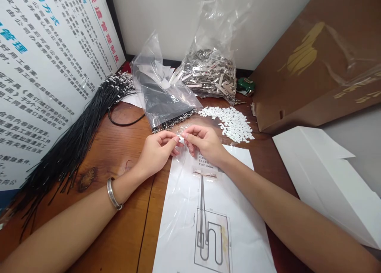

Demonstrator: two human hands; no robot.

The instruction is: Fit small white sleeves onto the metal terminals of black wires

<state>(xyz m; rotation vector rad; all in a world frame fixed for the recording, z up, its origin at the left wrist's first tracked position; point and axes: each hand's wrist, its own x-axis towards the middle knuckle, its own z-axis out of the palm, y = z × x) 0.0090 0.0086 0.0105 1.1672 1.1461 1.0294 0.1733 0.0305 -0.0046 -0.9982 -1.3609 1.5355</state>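
Wooden table (pixel 117 150) carrying clutter. Black wires (pixel 80 136) sprawling down left side. Clear bag (pixel 163 92) lying at back centre; second bag (pixel 212 46), full of metal strips (pixel 210 72), slumping behind, to right, green object (pixel 245 86) sitting beside it. White bits (pixel 236 124) lying loose in front. Printed sheet (pixel 178 225) lying flat, nearest. Brown box (pixel 309 62) standing right; white box (pixel 324 185) perhaps resting there too.

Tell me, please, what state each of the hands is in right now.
Left hand: closed, pinching a small white piece.
Right hand: closed, apparently pinching the same piece.

Head camera — close, looking forward and down at the table (pixel 125 140).
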